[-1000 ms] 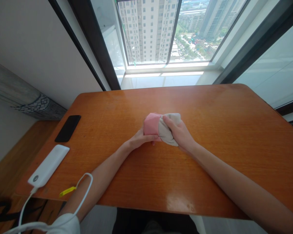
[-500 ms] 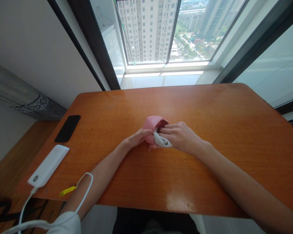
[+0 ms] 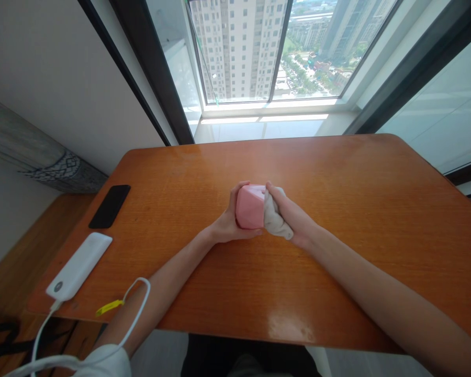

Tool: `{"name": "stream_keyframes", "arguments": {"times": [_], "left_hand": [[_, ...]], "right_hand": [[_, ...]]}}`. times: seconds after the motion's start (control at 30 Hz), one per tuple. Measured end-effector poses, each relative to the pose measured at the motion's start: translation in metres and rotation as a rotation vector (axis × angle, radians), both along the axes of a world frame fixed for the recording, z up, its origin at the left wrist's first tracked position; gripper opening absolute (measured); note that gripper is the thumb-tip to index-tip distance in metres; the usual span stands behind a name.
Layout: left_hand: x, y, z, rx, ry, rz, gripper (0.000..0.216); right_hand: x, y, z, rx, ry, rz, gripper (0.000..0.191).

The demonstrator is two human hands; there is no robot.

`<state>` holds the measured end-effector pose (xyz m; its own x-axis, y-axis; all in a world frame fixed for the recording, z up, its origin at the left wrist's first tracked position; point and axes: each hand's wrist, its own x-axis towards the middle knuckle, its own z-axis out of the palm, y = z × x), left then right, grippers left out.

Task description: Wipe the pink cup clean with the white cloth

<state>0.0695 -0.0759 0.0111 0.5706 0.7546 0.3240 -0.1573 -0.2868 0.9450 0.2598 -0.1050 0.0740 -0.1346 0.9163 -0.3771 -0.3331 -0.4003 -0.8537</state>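
A pink faceted container [image 3: 251, 208], like a small cup or pot, is held above the middle of the table. My left hand [image 3: 231, 222] wraps round its left side, thumb and fingers on opposite edges. A bunched white cloth [image 3: 275, 215] presses against the container's right side. My right hand [image 3: 292, 212] grips this cloth, its thumb lying along the top. The fingers of my right hand are mostly hidden behind the cloth.
The brown wooden table [image 3: 337, 183] stands before a window [image 3: 275, 52]. At left lie a black phone [image 3: 110, 206] and a white power bank [image 3: 79, 266]. A white cable [image 3: 143, 303] with a yellow tag [image 3: 109, 307] crosses my left forearm.
The container has turned, so its opening no longer faces me and its flat facets show. My right hand has come out from the opening and now holds the cloth against the container's right side.
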Motion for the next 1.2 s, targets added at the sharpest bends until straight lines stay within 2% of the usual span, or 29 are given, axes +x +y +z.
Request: {"name": "stream_keyframes", "arguments": {"times": [0.1, 0.17, 0.27, 0.4, 0.47, 0.53, 0.6, 0.67, 0.73, 0.83, 0.93, 1.0, 1.1, 1.2], "left_hand": [[0.000, 0.001, -0.005, 0.036, -0.028, -0.003, 0.122], [-0.002, 0.003, -0.001, -0.048, -0.039, -0.018, 0.125], [-0.008, 0.006, 0.011, -0.252, -0.014, -0.129, 0.118], [-0.015, 0.012, 0.025, -0.468, 0.031, -0.310, 0.108], [-0.015, 0.016, 0.025, -0.498, 0.017, -0.328, 0.102], [-0.015, 0.018, 0.021, -0.503, 0.003, -0.321, 0.089], [-0.014, 0.020, 0.016, -0.527, -0.002, -0.317, 0.075], [-0.013, 0.020, 0.010, -0.567, -0.015, -0.315, 0.066], [-0.013, 0.019, 0.006, -0.595, -0.034, -0.311, 0.064], [-0.013, 0.018, 0.004, -0.613, -0.070, -0.299, 0.067], [-0.012, 0.019, 0.005, -0.654, -0.093, -0.305, 0.077], [-0.012, 0.019, 0.006, -0.674, -0.078, -0.327, 0.079], [-0.012, 0.019, 0.008, -0.666, -0.064, -0.356, 0.081], [-0.011, 0.019, 0.012, -0.630, -0.091, -0.360, 0.087]], "right_hand": [[-0.003, 0.000, -0.003, -0.012, 0.013, -0.020, 0.056], [-0.003, -0.003, -0.004, 0.085, -0.103, -0.036, 0.059], [0.001, -0.007, -0.003, 0.404, -0.390, 0.027, 0.060], [0.013, -0.008, 0.003, 0.845, -0.682, 0.353, 0.059], [0.019, -0.008, 0.009, 1.057, -0.869, 0.509, 0.052], [0.023, -0.008, 0.015, 1.242, -1.123, 0.598, 0.040], [0.026, -0.009, 0.023, 1.334, -1.356, 0.662, 0.025], [0.026, -0.011, 0.029, 1.367, -1.493, 0.711, 0.012], [0.025, -0.012, 0.034, 1.391, -1.548, 0.729, 0.008], [0.023, -0.014, 0.039, 1.414, -1.547, 0.696, 0.008], [0.024, -0.018, 0.043, 1.350, -1.475, 0.673, 0.007], [0.026, -0.022, 0.049, 1.277, -1.392, 0.694, 0.017], [0.034, -0.025, 0.061, 1.222, -1.279, 0.746, 0.043], [0.045, -0.024, 0.076, 1.225, -1.238, 0.678, 0.044]]}}
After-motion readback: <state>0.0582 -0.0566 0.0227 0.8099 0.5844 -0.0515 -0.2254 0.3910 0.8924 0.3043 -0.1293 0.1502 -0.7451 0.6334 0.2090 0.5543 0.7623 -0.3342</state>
